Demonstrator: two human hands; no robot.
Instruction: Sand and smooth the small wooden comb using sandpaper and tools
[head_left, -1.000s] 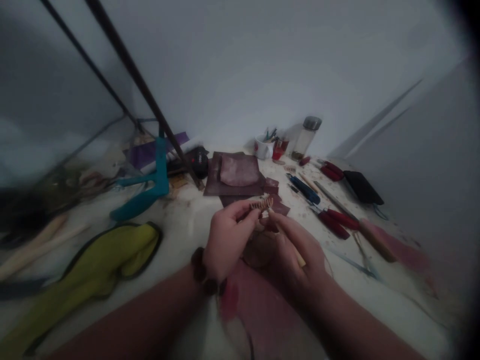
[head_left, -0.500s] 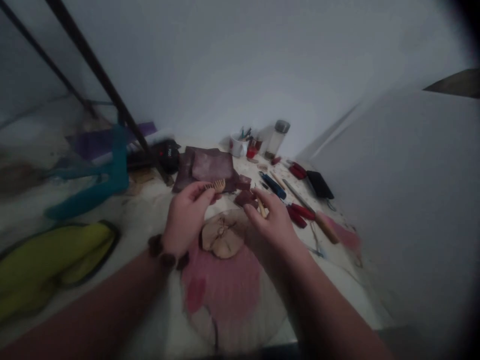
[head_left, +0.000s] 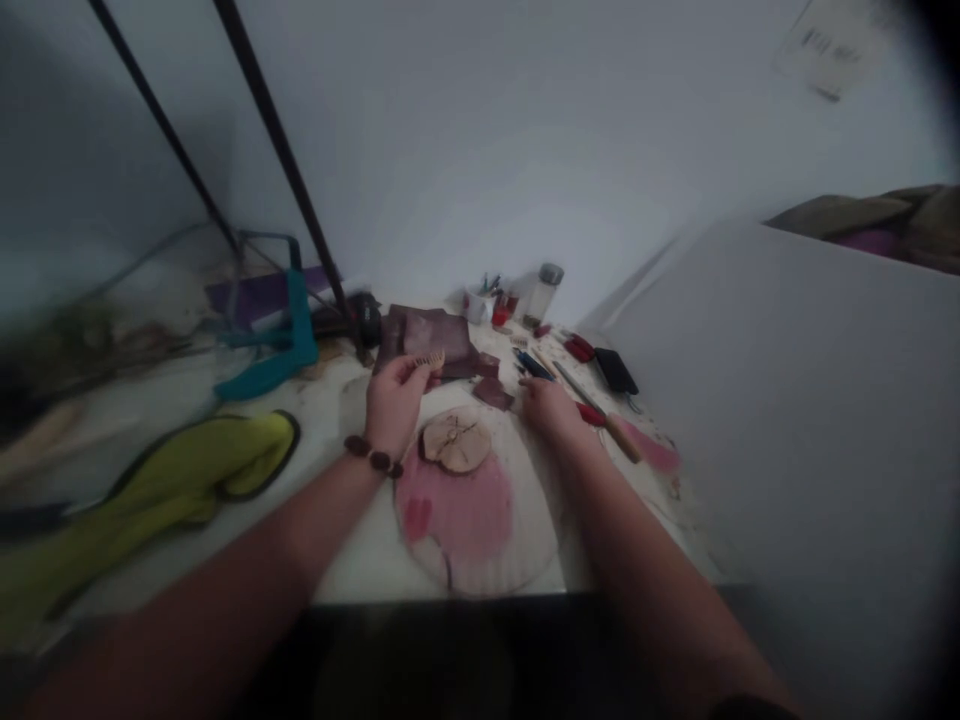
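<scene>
My left hand (head_left: 395,400), with a beaded bracelet at the wrist, pinches a small light wooden comb (head_left: 430,359) with its teeth upward. Above the table's right side, my right hand (head_left: 553,408) has its fingers curled together beside the tools; what they hold, if anything, is hidden. Close to its fingertips lie sandpaper-like reddish-brown pieces (head_left: 493,392) and a dark blue-handled tool (head_left: 534,364). Between my forearms, a slice of wood (head_left: 456,443) rests on a round, pink-stained board (head_left: 529,545). A second small comb (head_left: 518,342) lies farther back.
Brown sheets (head_left: 439,335) lie behind my left hand. At the back stand a white mug (head_left: 478,307) with pens and a clear bottle (head_left: 543,298). Red-handled pliers (head_left: 579,348) and a black phone-like slab (head_left: 616,371) are right. A yellow-green cloth (head_left: 195,470) and teal saw-like frame (head_left: 296,340) lie left.
My right hand has moved away from my left, toward the tools on the right; the thin wooden stick it held is no longer visible. My left hand keeps the comb. The view has shifted.
</scene>
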